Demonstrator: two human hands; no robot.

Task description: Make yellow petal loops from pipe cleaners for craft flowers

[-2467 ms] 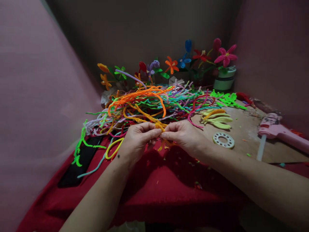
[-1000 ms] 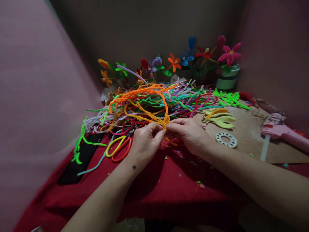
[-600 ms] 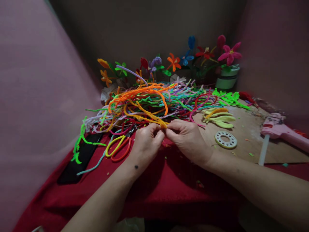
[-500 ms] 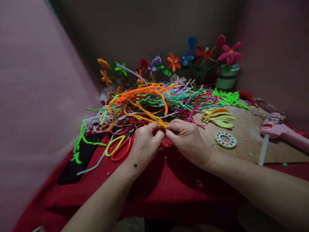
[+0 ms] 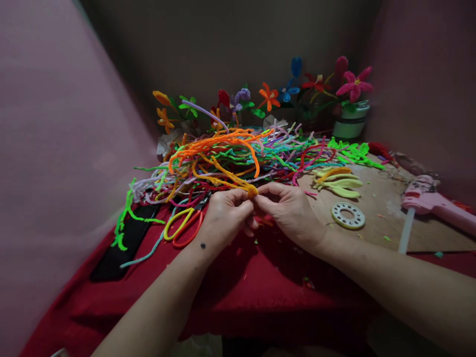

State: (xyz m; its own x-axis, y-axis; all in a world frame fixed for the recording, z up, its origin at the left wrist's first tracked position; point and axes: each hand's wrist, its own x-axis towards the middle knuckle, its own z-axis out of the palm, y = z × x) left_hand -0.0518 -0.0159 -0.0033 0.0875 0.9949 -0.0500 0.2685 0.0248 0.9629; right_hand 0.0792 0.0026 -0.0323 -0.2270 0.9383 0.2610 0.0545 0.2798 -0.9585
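Curled lower fingers of the left hand now show, hidden half a second ago. Red-clothed worktop spreads below, a pile of fuzzy stems lying just beyond the hands. Facing the left, the right hand meets it, both pinched closed on a small yellow-orange piece. It sits between the fingertips, about equally near each hand, long axis unclear.
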